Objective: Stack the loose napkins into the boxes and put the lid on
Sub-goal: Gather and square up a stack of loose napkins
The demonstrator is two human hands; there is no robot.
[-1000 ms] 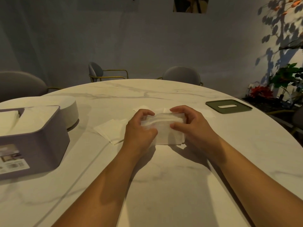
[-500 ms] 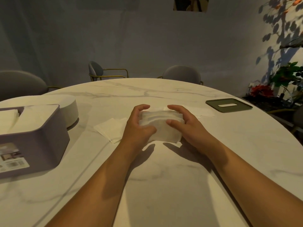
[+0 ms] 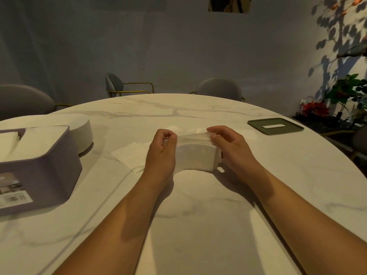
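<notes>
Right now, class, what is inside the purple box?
White napkins fill the box up to its open top. The top sheets and the walls hide how deep the pile goes and anything beneath it. The box's left end is out of frame.

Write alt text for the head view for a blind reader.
The left hand and right hand grip a stack of white napkins between them over a marble table. An open purple box sits left, loose napkins lie by the stack, a green lid far right.

We see the purple box (image 3: 39,165) cut by the left edge; its label (image 3: 12,193) is too blurred to read.
</notes>
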